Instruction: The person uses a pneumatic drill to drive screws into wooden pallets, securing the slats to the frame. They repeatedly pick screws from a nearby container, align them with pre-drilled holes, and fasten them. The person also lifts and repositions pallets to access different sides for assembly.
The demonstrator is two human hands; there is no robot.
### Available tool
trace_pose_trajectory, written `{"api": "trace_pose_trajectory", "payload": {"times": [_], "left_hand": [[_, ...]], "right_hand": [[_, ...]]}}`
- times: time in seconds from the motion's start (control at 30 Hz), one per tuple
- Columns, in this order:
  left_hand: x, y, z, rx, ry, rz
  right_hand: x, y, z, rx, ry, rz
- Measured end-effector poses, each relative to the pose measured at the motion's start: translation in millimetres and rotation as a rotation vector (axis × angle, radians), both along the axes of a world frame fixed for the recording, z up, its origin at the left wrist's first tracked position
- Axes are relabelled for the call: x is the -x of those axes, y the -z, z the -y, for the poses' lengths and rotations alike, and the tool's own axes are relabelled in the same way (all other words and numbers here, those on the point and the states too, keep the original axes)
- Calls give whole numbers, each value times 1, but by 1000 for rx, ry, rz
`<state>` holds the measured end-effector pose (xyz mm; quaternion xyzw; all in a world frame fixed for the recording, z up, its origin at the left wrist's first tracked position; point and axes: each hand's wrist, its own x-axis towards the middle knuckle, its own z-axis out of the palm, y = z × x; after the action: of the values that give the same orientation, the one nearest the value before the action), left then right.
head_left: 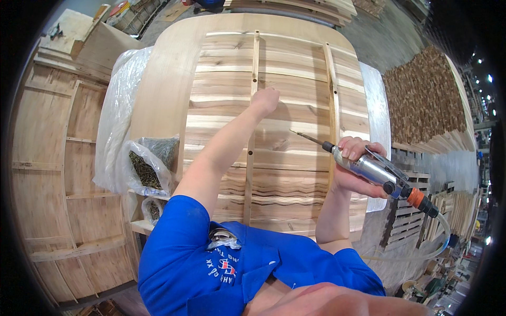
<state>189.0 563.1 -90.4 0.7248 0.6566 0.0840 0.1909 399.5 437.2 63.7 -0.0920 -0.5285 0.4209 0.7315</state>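
Note:
My left hand (266, 101) is closed in a fist just over the left wooden batten (249, 181), close to one of its dark holes; whatever its fingers hold is hidden. In my right hand (348, 178) is a silver air screwdriver (363, 166) with an orange ring and a hose at its back end. Its long thin bit points left, over the boards between the battens, with its tip apart from the left batten. Both battens, the second one (333, 105) at the right, lie along a large striped wooden panel (290, 192) with rounded far corners.
A clear plastic bag of screws (145, 171) sits at the panel's left edge, with a smaller bag (153, 209) in a wooden holder below. Plastic wrap (117, 126) hangs at the left. Stacked wood blocks (427, 100) and pallets (406, 221) stand at the right.

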Motion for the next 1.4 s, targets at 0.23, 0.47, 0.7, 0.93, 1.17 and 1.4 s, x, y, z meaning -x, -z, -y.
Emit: {"api": "trace_pose_trajectory", "payload": {"times": [0.23,0.47,0.7,0.93,1.17,1.4], "left_hand": [[3,2,24,41,-156,630],[9,-22,53,114,-418,1427],[21,-28,72,88,-427,1572],[36,-19,75,-20,-412,1477],[48,-7,74,-37,-439,1467],[53,-6,74,39,-451,1526]], "right_hand": [[8,-2,-2,-40,-45,-17],[39,-1,-40,-154,-113,-43],[74,12,-61,-123,-116,31],[98,20,-67,-91,-100,98],[115,31,-71,-60,-127,118],[134,45,-77,16,-170,123]]}}
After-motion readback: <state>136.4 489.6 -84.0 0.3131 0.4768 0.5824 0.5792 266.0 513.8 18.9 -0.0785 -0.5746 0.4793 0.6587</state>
